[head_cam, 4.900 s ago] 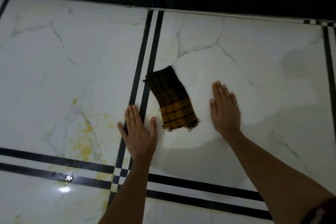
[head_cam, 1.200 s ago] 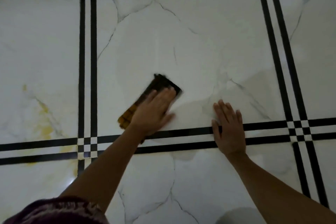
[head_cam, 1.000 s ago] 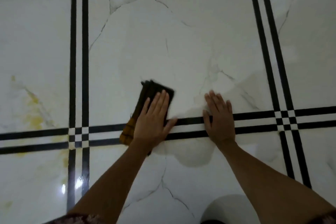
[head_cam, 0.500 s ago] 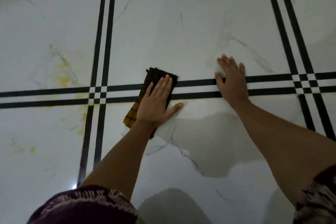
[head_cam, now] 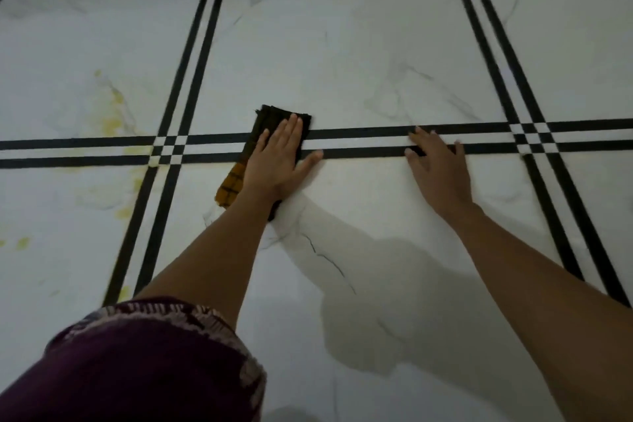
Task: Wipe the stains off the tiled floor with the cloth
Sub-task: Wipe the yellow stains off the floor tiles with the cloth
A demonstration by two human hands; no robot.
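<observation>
1. The cloth (head_cam: 270,134) is a folded checked rag, dark at its far end and orange-yellow at the near corner, with a frayed edge. It lies flat on the tiled floor (head_cam: 359,55), across the double black stripe (head_cam: 359,140) that runs side to side.
2. The left hand (head_cam: 277,161) lies spread on top of the cloth, palm down, fingers straight and thumb out to the right; it presses the cloth rather than clutching it.
3. The right hand (head_cam: 438,171) is empty and open, flat on the floor well to the right of the cloth, fingertips on the same stripe, apparently bracing the body.
4. The step in hand looks like a wiping stroke over the tile joint, with most of the job still ahead.
5. The yellow stains (head_cam: 113,120) sit to the left, beyond the crossing of the stripes (head_cam: 168,149), with more blotches below it and small spots near the left edge; the cloth is not on them.
6. The next move probably calls for sliding the cloth left across the crossing, under steady flat pressure, so the folds stay together.
7. The tiles are glossy white with faint grey veins, smooth and hard; a greyish patch (head_cam: 373,284) lies near the person, perhaps damp or shadow.
8. A maroon patterned sleeve (head_cam: 147,363) fills the lower left.
</observation>
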